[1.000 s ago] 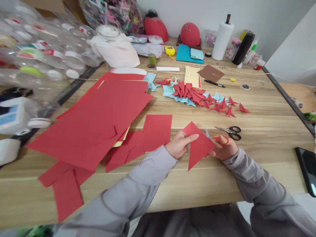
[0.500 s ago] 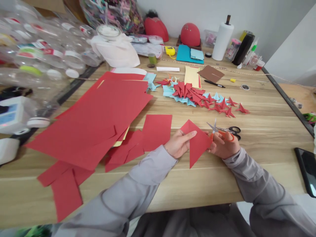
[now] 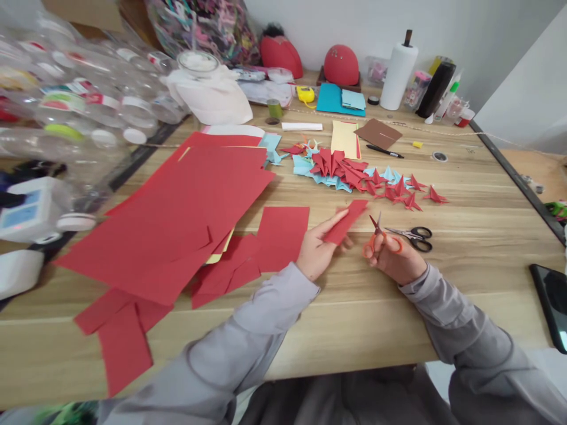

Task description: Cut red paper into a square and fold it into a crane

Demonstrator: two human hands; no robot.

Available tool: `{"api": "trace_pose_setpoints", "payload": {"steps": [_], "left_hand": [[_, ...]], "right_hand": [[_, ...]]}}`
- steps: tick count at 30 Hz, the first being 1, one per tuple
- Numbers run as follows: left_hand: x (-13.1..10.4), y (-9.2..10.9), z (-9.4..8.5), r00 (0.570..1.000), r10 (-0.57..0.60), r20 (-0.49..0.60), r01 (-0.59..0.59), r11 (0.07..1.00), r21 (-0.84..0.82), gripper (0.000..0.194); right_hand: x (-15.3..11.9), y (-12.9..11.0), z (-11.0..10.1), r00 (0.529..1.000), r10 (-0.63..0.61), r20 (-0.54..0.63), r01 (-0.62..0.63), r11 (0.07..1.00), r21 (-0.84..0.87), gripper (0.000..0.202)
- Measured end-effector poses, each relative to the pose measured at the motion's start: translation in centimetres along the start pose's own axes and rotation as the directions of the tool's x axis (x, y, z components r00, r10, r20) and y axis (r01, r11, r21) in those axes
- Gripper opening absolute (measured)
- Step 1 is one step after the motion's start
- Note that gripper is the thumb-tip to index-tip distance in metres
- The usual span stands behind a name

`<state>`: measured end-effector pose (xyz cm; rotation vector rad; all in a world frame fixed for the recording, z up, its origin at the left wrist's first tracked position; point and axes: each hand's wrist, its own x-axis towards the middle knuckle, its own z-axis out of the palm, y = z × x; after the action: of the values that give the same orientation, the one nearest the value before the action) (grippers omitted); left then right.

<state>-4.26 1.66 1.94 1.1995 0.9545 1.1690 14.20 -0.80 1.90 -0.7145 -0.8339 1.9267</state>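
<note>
Pinched in my left hand [image 3: 318,251] is a folded red paper [image 3: 346,222], turned so that it shows as a narrow slanting strip. My right hand [image 3: 396,258] has its fingers in the orange handles of a pair of scissors [image 3: 376,227], whose blades point up and are slightly apart. Between the scissors and the paper there is a gap. Black-handled scissors [image 3: 419,238] lie on the table just beyond my right hand. A flat red paper piece [image 3: 283,239] lies to the left of my left hand.
Large red sheets [image 3: 190,206] cover the left of the table [image 3: 354,330], with smaller red pieces [image 3: 124,348] in front. Folded red and blue paper shapes [image 3: 345,168] lie beyond my hands. Plastic bottles [image 3: 88,100] crowd the far left; a phone [image 3: 549,304] lies at right.
My left hand has turned the red paper from a broad triangle to a narrow strip. My right hand has come off the paper and moved slightly left with the orange scissors.
</note>
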Motion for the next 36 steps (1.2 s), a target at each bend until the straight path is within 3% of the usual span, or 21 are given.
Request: {"api": "trace_pose_setpoints", "payload": {"steps": [3,5,7,9,11,16,21,28,36], "left_hand": [[-0.5,0.1,0.3,0.984,0.105,0.146,-0.112,0.993,0.046,0.054],[-0.7,0.3,0.4,0.963,0.129,0.235,-0.14,0.99,0.03,0.056],[-0.7,0.5,0.4,0.97,0.099,0.222,-0.115,0.991,0.062,0.044],[-0.5,0.5,0.3,0.992,0.052,0.113,-0.065,0.991,0.119,0.025],[-0.2,0.3,0.3,1.0,-0.002,0.005,0.002,0.995,0.1,0.02],[0.4,-0.1,0.3,0.983,-0.168,-0.075,0.138,0.944,-0.301,0.059],[0.6,-0.1,0.3,0.961,-0.258,-0.101,0.171,0.839,-0.516,0.052],[0.7,-0.4,0.5,0.957,-0.273,-0.098,0.172,0.805,-0.568,0.047],[0.3,-0.5,0.9,0.959,-0.276,-0.064,0.205,0.831,-0.517,0.053]], "right_hand": [[0.1,0.1,0.4,0.996,-0.005,-0.093,0.001,0.999,-0.044,0.031],[0.2,0.0,0.5,0.988,-0.006,-0.155,-0.004,0.998,-0.063,0.029],[0.2,-0.1,0.6,0.98,-0.009,-0.198,-0.005,0.997,-0.071,0.028],[0.2,-0.2,0.6,0.978,-0.009,-0.208,-0.004,0.998,-0.064,0.028],[0.2,-0.2,0.6,0.983,-0.018,-0.18,0.009,0.999,-0.051,0.028],[0.0,-0.1,0.4,0.999,-0.011,0.046,0.011,1.0,0.021,0.032],[-0.3,0.4,0.4,0.973,0.019,0.232,-0.033,0.998,0.056,0.033],[-0.2,1.3,-0.1,0.948,0.083,0.308,-0.082,0.997,-0.015,0.031],[-0.1,1.3,0.0,0.963,0.047,0.266,-0.036,0.998,-0.046,0.032]]}}
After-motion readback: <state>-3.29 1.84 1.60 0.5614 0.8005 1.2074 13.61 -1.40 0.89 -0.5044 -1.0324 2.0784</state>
